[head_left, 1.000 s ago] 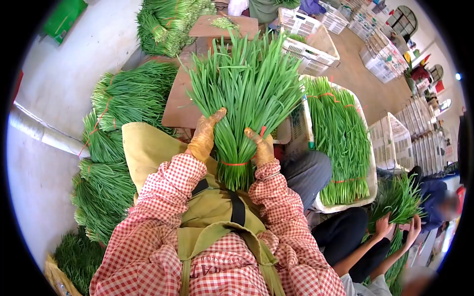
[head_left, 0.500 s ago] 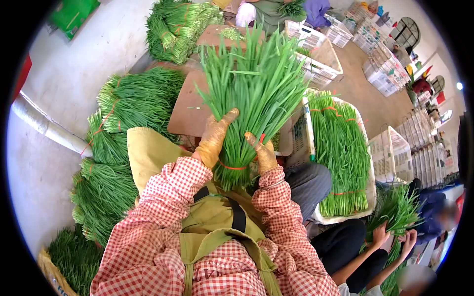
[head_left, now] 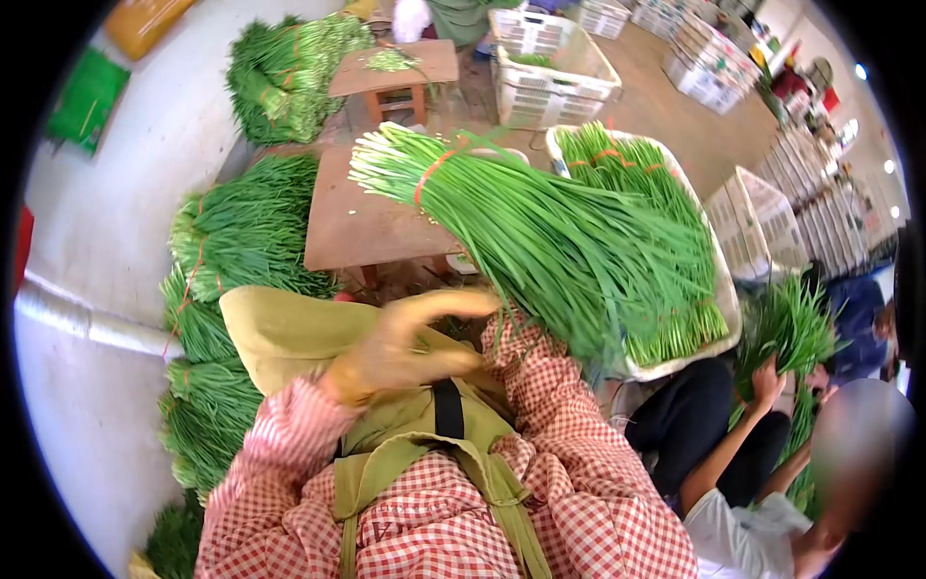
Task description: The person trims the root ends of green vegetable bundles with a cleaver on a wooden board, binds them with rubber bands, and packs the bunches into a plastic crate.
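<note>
A large bundle of long green stalks lies sideways in front of me, its pale cut ends to the left over the brown board and its leaf tips to the right over the white crate. A red band circles it near the pale ends. My left hand, in a yellowish glove, is blurred and empty, thumb and fingers apart, just below the bundle. The bundle covers my right hand; only the checked sleeve shows, reaching under the leaves. Banded stalks fill the white crate.
Banded green bundles are piled along the left wall. A small brown stool and an open white crate stand ahead. At the lower right, a co-worker's hands hold green stalks. Stacked crates stand farther off.
The bundle has turned from upright, leaves pointing away, to lying sideways with leaves to the right. My left hand has let go of it. My right hand has passed out of sight beneath it.
</note>
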Tool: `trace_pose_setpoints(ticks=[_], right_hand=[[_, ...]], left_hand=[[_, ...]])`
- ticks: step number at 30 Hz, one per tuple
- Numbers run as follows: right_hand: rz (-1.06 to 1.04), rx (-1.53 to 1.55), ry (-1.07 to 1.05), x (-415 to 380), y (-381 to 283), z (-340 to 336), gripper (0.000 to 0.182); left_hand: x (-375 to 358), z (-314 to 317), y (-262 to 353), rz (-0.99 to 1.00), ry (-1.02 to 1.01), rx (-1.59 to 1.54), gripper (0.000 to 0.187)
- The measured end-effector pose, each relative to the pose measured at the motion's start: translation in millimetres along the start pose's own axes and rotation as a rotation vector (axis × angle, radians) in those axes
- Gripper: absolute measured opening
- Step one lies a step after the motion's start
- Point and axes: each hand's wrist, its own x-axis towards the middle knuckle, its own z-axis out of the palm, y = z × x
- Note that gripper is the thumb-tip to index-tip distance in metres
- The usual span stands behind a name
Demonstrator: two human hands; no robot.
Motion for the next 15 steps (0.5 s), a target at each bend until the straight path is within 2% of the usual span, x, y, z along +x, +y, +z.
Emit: trace_pose_setpoints(ticks=[2,4,6,8,9,11,12,14,15], right_hand=[[-0.005,0.008,0.024,2.0,2.0,-7.0,0.061],[0.012,0.007,0.043,2.3,5.7,-13.7,0.061],[0.017,0.01,0.067,2.3,7.9,-22.6,0.06],[0.03,0.013,0.09,3.8,9.5,-30.3,0.06],[0.037,0.014,0.102,6.1,10.4,-35.9,0.06],[0.05,0.013,0.125,13.1,12.0,-47.3,0.059],[0.056,0.015,0.138,17.9,12.2,-56.1,0.059],[0.047,0.022,0.166,31.5,6.3,-76.6,0.058],[0.031,0.028,0.175,41.5,0.9,-90.5,0.058]], left_hand=[[-42.3,-19.6,-44.8,-0.356,0.23,-0.46,0.071],[-45.1,-25.9,-71.4,-0.29,0.532,-0.615,0.078],[-28.4,-28.6,-68.0,-0.365,0.626,-0.685,0.082],[-9.0,-39.2,-71.9,-0.134,0.5,-0.986,0.078],[-2.9,-44.8,-71.8,-0.125,0.526,-0.976,0.078],[4.5,-61.8,-70.1,-0.061,0.914,-0.862,0.071],[8.4,-71.7,-75.5,-0.034,0.953,-1.143,0.065],[13.0,-86.2,-77.8,0.169,1.045,-0.868,0.063],[14.0,-90.4,-63.8,0.18,1.015,-0.896,0.064]])
